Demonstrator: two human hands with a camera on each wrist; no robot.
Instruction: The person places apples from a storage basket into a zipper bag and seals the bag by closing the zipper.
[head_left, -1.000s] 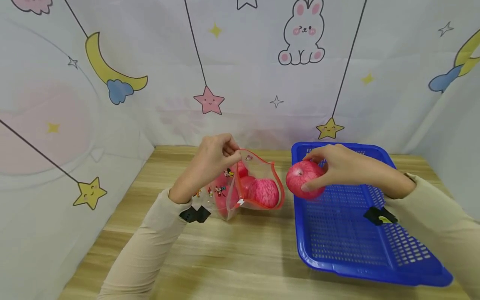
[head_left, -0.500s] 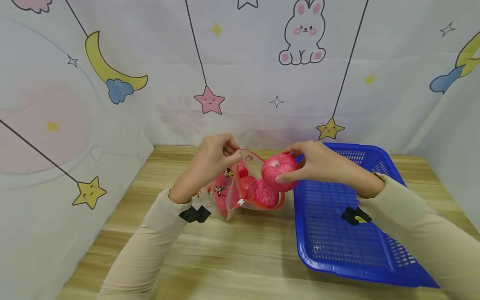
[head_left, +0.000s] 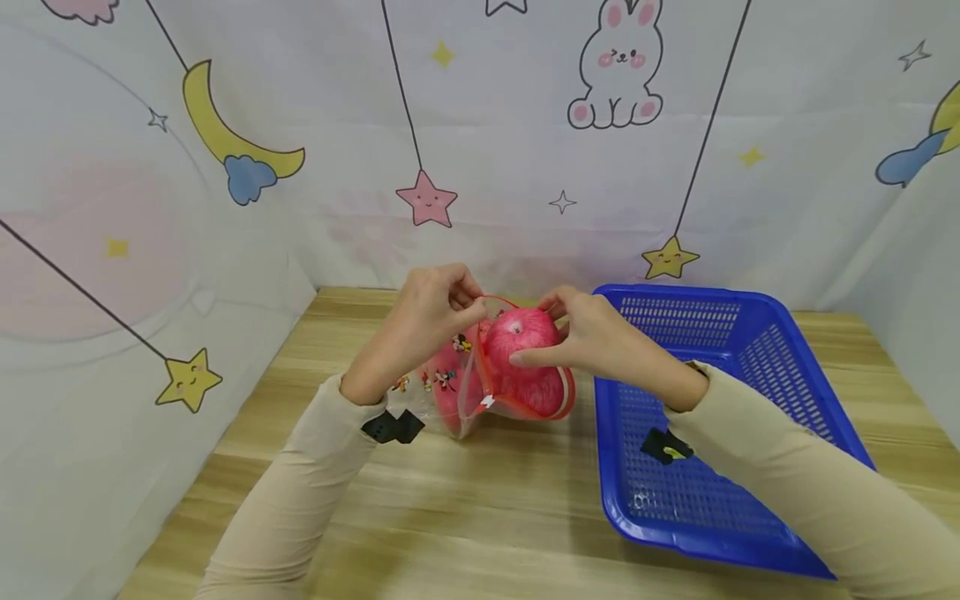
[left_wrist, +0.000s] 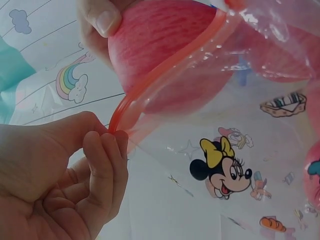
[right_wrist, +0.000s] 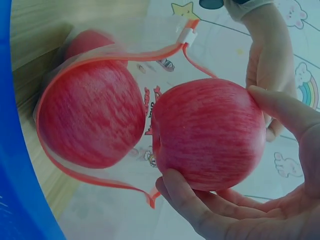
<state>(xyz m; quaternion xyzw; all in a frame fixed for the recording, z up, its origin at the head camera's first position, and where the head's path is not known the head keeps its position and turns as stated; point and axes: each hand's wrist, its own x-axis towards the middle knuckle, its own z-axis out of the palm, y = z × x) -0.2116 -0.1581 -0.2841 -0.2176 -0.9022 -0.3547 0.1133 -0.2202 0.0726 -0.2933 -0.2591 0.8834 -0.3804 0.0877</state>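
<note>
Apple (head_left: 522, 331) shifted from basket (head_left: 609, 467) side to bag (left_wrist: 220, 170).
My right fingers (right_wrist: 192, 205) grip it; my left fingers (left_wrist: 102, 172) pinch the bag's edge.

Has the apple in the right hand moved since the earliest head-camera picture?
Yes: the apple has shifted left, away from the left rim of the blue basket, to the opening of the clear bag.

Bag (head_left: 471, 398) left of basket (head_left: 609, 467), both on table (head_left: 450, 517).

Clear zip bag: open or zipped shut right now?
Open. The bag has its red zip edges spread wide apart; the left hand pinches one edge, and the right hand holds an apple at the mouth.
</note>
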